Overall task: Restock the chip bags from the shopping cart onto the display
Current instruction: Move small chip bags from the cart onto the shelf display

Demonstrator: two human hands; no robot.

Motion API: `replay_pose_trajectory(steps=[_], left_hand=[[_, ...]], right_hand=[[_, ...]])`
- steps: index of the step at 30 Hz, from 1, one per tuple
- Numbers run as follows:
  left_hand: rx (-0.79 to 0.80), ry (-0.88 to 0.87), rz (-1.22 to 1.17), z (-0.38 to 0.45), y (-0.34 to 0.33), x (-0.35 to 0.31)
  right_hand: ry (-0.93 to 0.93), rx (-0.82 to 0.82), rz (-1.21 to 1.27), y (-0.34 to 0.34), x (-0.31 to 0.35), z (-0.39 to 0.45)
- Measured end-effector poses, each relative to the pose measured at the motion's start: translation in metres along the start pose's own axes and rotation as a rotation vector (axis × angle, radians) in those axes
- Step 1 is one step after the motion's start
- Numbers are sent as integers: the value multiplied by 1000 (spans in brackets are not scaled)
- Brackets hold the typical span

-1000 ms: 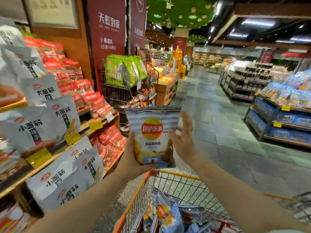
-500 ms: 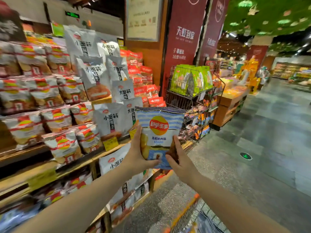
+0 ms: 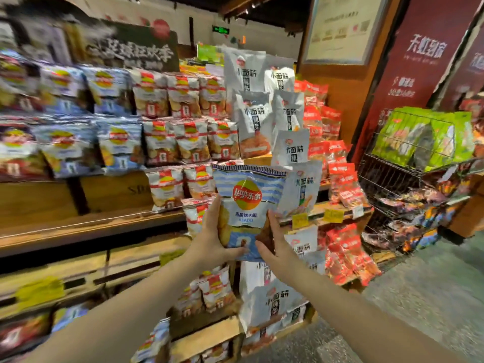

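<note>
A blue-and-white striped Lay's chip bag (image 3: 248,203) stands upright in front of the wooden display (image 3: 89,226). My left hand (image 3: 213,239) grips its lower left edge, thumb across the bottom front. My right hand (image 3: 272,244) holds its lower right corner, fingers up along the side. Rows of blue-striped chip bags (image 3: 115,145) and red-and-white chip bags (image 3: 183,142) fill the upper tiers to the left. The shopping cart is out of view.
White snack bags (image 3: 262,111) and red packets (image 3: 340,184) stand right of the chips. A wire rack (image 3: 408,179) with green bags sits at the right, beside a red pillar (image 3: 408,74). Grey tiled floor (image 3: 419,297) runs along the lower right. A bare stretch of shelf (image 3: 52,231) lies lower left.
The view has swung left from the cart to the display, and the cart has dropped out of sight. Both hands have carried the blue-striped bag towards the shelves, my right hand closing on its corner.
</note>
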State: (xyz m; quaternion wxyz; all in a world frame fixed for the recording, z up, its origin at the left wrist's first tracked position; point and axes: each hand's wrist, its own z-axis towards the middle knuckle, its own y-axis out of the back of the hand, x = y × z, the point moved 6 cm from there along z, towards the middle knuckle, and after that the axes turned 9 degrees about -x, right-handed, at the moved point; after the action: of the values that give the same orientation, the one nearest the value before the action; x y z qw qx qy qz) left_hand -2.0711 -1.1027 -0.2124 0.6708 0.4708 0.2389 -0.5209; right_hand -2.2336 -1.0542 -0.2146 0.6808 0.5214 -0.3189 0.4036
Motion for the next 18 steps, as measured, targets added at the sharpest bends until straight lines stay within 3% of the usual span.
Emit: replay_pose_trajectory(steps=[12, 18], left_hand=[[-127, 169, 212, 11, 191, 112], [-168, 276, 264, 7, 253, 159]], right_hand=[[114, 229, 32, -202, 55, 98], [106, 338, 31, -277, 73, 126]])
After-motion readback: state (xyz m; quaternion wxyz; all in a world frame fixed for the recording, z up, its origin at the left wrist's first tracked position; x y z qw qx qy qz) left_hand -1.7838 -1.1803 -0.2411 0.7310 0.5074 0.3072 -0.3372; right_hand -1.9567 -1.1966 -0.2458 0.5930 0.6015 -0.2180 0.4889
